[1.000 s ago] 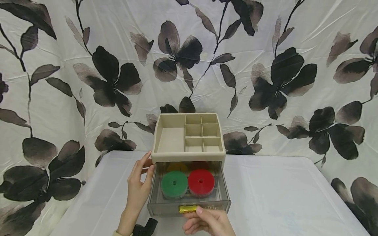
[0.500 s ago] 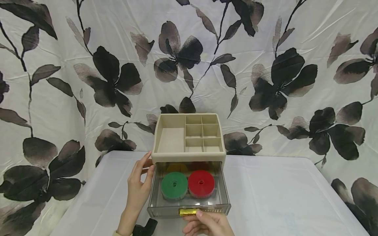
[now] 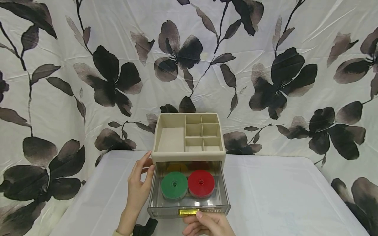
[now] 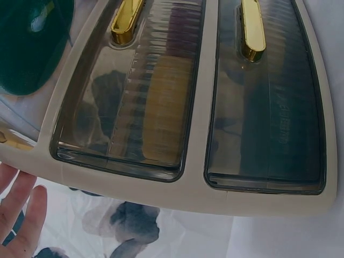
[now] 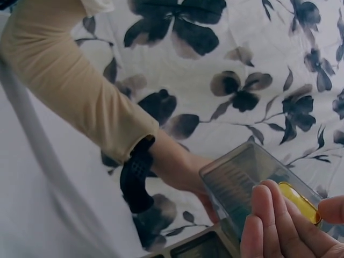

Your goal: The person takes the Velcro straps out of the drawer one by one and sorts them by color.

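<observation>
A cream desktop organizer (image 3: 189, 157) stands on the table, its smoky clear top drawer (image 3: 162, 212) pulled out. Inside the drawer a green round roll (image 3: 174, 186) lies beside a red round roll (image 3: 203, 183). Farther back, a yellow shape and a darker red one show dimly. My right hand (image 3: 211, 224) pinches the drawer's gold handle (image 3: 187, 212) between thumb and fingers; the right wrist view shows this pinch on the handle (image 5: 301, 204) too. Against the organizer's left side rests my left hand (image 3: 138, 183), fingers extended, fingertips (image 4: 19, 180) at its edge in the left wrist view.
Two lower drawers, a middle one (image 4: 102, 113) and a bottom one (image 4: 269, 123), are closed, with coloured things dimly visible inside. The organizer's top has a large compartment (image 3: 171, 137) and several small ones. A floral cloth (image 3: 189, 65) hangs behind the white table (image 3: 274, 196).
The drawer front and my right hand have come very slightly toward me since the first frame, then stayed almost still. My left hand has not moved.
</observation>
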